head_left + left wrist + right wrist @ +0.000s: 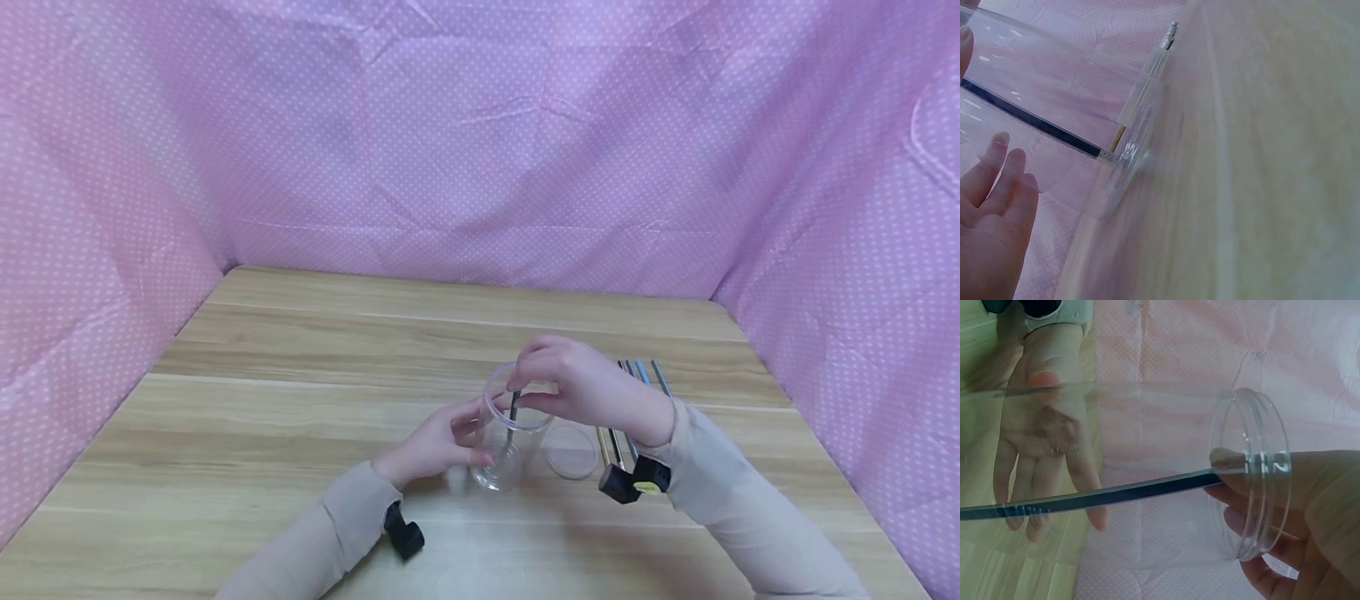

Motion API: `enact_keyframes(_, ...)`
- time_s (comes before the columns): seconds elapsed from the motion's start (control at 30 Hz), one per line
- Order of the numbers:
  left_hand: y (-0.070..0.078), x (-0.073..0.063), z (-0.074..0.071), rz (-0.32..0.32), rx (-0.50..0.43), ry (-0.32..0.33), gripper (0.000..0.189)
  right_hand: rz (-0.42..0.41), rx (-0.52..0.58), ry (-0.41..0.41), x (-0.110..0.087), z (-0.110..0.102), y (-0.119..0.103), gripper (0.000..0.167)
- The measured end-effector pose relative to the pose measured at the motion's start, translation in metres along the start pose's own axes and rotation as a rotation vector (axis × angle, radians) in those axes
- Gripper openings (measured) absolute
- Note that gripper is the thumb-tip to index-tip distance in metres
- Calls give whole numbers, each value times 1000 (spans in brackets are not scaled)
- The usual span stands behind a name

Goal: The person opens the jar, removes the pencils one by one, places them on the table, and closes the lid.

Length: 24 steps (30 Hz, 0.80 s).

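A clear plastic jar stands upright on the table, its mouth uncovered. My left hand holds it from the left side, thumb and fingers spread around the wall. My right hand is at the rim and pinches a dark pencil between thumb and fingers. Most of that pencil is inside the jar; in the left wrist view the pencil slants down, its silvery end near the jar's base. Through the clear wall in the right wrist view, the left hand shows with fairly straight fingers.
A round clear lid lies flat just right of the jar. Several pencils lie side by side beyond it, partly hidden by the right forearm. The wooden table is enclosed by pink dotted cloth at the back and sides.
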<state>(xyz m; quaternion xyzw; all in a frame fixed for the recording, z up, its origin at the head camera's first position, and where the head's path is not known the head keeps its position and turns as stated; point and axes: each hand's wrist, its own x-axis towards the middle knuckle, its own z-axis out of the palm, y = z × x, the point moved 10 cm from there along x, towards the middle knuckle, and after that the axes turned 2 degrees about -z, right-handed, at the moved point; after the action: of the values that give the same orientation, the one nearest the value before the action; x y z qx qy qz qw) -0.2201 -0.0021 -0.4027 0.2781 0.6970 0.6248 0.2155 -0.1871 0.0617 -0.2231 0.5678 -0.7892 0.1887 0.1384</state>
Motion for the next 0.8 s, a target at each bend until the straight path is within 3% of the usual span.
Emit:
enact_keyframes(0.3, -3, 1, -11, -38, -10, -4, 75, 24, 5, 20, 8, 4, 8, 19)
enact_keyframes(0.53, -1, 2, -18, -4, -24, -46, 76, 37, 172, 135, 11, 1, 19, 19)
enact_keyframes(0.63, -1, 4, -22, 11, -19, -60, 77, 108, 261, 228, 13, -3, 29, 21)
enact_keyframes(0.8, -5, 5, -30, 3, -14, -67, 79, 313, 464, 386, 11, -7, 53, 16)
